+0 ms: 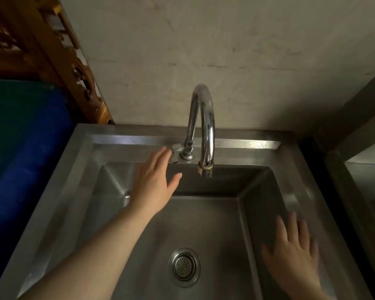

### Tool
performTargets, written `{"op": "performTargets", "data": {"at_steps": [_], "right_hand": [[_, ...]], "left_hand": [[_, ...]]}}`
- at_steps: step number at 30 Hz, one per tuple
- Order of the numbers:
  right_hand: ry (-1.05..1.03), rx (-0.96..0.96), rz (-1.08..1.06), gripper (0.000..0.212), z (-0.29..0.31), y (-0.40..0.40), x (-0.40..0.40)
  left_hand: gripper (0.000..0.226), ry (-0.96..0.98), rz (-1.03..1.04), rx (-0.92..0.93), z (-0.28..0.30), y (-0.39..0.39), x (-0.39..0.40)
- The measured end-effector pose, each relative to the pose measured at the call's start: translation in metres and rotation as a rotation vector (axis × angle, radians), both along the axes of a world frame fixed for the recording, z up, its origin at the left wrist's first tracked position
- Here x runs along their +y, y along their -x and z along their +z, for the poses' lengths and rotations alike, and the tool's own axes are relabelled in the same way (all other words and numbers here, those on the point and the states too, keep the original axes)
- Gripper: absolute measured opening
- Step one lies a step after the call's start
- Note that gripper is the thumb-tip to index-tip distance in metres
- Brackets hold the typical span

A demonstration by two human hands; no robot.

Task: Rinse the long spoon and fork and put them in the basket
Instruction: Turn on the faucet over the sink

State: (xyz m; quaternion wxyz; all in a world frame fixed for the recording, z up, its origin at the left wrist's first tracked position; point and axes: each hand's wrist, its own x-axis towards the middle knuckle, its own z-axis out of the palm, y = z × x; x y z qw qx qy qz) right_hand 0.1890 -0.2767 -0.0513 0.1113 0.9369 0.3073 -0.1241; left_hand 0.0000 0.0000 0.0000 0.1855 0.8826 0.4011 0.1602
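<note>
I look down into a stainless steel sink (294, 161) with a curved chrome tap (205, 126) at its back rim. My left hand (154, 182) is stretched out, fingers apart and empty, with its fingertips at the tap's small handle (175, 148). My right hand (294, 250) lies flat and empty, fingers spread, on the sink's right inner wall and rim. No water runs from the spout. No spoon, fork or basket is in view.
A round drain strainer (184, 267) sits in the basin floor. A blue container (24, 148) stands left of the sink below carved wooden furniture (52, 50). A plain wall is behind, and a metal shelf frame (355, 137) stands at the right.
</note>
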Motion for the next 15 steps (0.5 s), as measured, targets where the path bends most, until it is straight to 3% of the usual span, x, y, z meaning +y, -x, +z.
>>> {"op": "performTargets", "data": {"at_steps": [9,15], "right_hand": [[-0.014,-0.050,-0.078,0.094,-0.012,0.005,0.018],[-0.029,-0.076,-0.054,0.093,-0.014,0.004,0.014]], "left_hand": [[0.046,0.033,-0.093,-0.123,-0.011,-0.019,0.017],[0.034,-0.055,-0.174,-0.079,-0.013,-0.020,0.028]]}}
